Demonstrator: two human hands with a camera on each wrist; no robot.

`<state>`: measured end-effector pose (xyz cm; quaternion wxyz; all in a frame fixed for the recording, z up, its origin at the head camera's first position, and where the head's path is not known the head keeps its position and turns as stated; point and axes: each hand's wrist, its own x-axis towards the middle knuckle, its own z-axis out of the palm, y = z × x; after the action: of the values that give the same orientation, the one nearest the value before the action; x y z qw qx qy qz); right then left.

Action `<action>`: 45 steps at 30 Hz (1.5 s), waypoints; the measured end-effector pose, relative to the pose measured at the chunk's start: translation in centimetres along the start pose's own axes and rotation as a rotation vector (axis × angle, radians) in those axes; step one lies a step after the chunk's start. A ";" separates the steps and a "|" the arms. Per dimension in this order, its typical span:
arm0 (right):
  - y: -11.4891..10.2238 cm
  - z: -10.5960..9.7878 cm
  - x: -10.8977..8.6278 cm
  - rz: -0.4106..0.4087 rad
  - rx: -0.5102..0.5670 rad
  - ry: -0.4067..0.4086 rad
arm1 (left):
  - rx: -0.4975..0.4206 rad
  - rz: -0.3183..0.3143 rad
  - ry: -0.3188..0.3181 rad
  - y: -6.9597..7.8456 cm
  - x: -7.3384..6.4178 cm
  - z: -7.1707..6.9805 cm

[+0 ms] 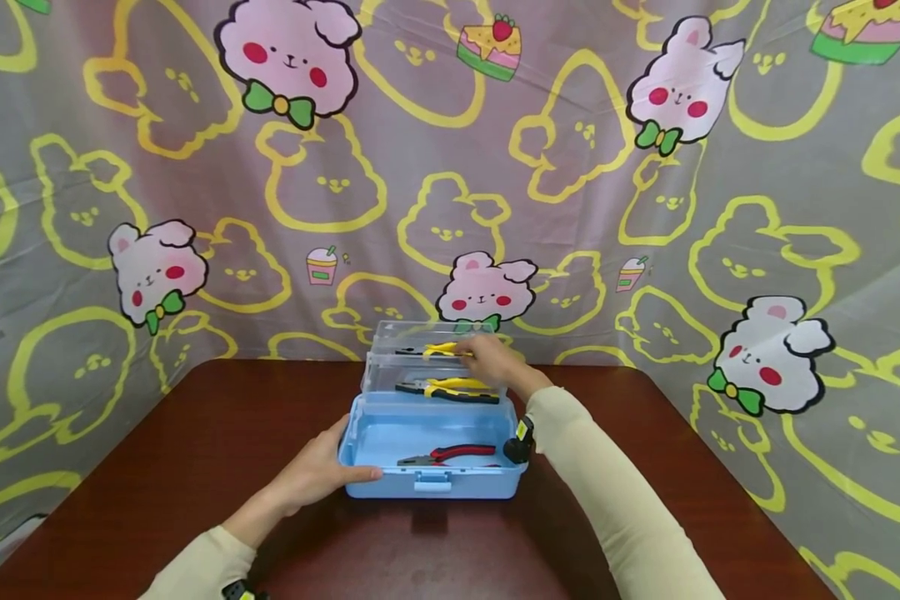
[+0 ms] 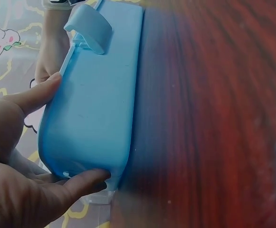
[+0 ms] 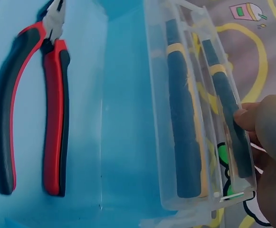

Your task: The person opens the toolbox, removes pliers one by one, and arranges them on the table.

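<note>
A light blue toolbox (image 1: 468,483) stands with its clear trays raised in steps at the back. My left hand (image 1: 311,467) grips its left end, thumb on the front rim, other fingers around the side. At the top tray (image 1: 390,333), my right hand (image 1: 491,358) pinches the handle end of yellow-and-black pliers (image 3: 228,109). In the right wrist view, the thumb lies on the dark handle. Another pair of yellow-and-black pliers (image 1: 450,390) lies in the lower tray (image 3: 159,142). Red-and-black pliers (image 3: 54,118) rest on the toolbox floor.
The toolbox sits on a dark red-brown wooden table (image 1: 157,467). Behind the table and along its sides hangs a grey curtain (image 1: 570,225) with cartoon bears and rabbits. The front latch (image 2: 90,28) sticks out from the toolbox.
</note>
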<state>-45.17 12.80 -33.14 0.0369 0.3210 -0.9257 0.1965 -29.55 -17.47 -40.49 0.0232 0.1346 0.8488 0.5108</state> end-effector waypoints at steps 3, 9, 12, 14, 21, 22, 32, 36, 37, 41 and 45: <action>0.1 -0.1 0.0 0.026 0.053 0.018 | -0.007 -0.001 -0.007 0.2 0.1 0.0; 0.1 -0.5 0.2 0.034 0.050 0.027 | -0.001 -0.009 -0.013 0.2 0.0 -0.1; 0.0 -0.6 0.4 0.019 0.040 0.017 | 0.005 -0.016 -0.015 0.0 0.0 -0.2; 0.0 -0.7 0.4 0.008 0.031 0.017 | 0.008 -0.011 -0.014 0.0 0.1 -0.2; -0.2 -0.7 0.0 0.054 0.072 0.071 | -0.003 -0.002 -0.012 -0.2 0.3 0.0; -0.3 -0.6 -0.1 0.066 0.083 0.077 | -0.003 -0.008 -0.010 -0.1 0.2 0.0; -0.7 -0.2 -0.5 0.163 0.142 0.168 | -0.003 -0.013 0.000 -0.4 0.2 0.1; -0.5 0.1 -0.7 0.117 0.086 0.220 | -0.011 -0.014 0.001 -0.4 0.2 0.1; -0.4 0.1 -0.8 0.106 0.078 0.232 | -0.014 -0.014 0.000 -0.4 0.2 0.1; -0.1 0.2 -1.2 0.083 0.062 0.271 | -0.019 -0.021 0.001 -0.5 0.3 0.0; 0.3 0.1 -1.6 0.068 0.066 0.305 | -0.014 -0.019 -0.001 -0.5 0.3 0.0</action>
<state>-44.05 13.89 -33.60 0.1599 0.2567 -0.9128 0.2746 -29.94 -17.60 -40.95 0.0291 0.1266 0.8463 0.5166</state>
